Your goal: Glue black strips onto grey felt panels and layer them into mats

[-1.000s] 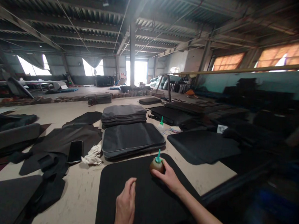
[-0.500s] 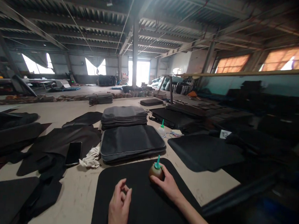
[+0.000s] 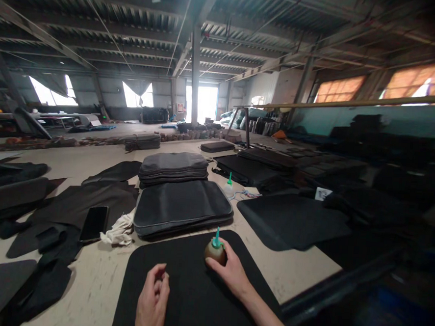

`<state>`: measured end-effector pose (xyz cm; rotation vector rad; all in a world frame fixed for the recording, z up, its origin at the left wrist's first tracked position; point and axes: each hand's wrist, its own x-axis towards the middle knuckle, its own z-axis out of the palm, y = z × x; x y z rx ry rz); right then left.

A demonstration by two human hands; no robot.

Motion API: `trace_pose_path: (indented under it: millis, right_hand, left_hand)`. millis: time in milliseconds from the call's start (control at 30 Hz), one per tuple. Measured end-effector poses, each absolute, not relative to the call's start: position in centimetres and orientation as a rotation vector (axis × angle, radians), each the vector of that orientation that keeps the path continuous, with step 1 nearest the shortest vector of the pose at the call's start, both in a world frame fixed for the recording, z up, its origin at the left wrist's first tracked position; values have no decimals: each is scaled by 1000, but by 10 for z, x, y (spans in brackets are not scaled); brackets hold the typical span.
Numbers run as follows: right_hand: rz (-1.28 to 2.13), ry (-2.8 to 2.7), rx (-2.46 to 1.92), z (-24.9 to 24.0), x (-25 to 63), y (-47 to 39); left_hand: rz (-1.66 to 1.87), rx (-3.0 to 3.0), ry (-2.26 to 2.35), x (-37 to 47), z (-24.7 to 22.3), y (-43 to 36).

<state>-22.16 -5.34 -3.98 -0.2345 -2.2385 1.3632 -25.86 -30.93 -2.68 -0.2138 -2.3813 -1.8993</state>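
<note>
Bottle [image 3: 215,254] with a round, brownish body and a green nozzle [image 3: 217,237], near the far end of a black panel [image 3: 183,293], nozzle pointing up. Hard to tell whether resting on the panel or held just above. Around the right side of the bottle, the right hand [image 3: 228,268], partly closed, with thumb toward the near side and fingers toward the far side. Left of the bottle and well apart from it, the left hand [image 3: 153,294], half open above the panel, fingers loosely curled toward the thumb, nothing visible in hold. Just beyond the panel, a stack of black piped panels [image 3: 183,207], with a grey stack [image 3: 175,166] behind. To the left on the desk [image 3: 93,273], a crumpled white cloth [image 3: 118,229] beside a dark phone [image 3: 94,223]. Farther back, right of the stacks, a pale bottle [image 3: 228,188] with a green nozzle, near tangled cords [image 3: 245,194].
</note>
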Motion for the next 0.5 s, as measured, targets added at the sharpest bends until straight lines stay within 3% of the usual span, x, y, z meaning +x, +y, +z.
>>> trace_pose_path:
  millis: [333, 500]
  right_hand:
    - [1153, -2214, -195, -47, -221, -54]
    - [1052, -2222, -161, -45, -218, -56]
  left_hand:
    - [-1838, -293, -2442, -265, -34, -319]
    - [-1611, -352, -2355, -263, -38, -320]
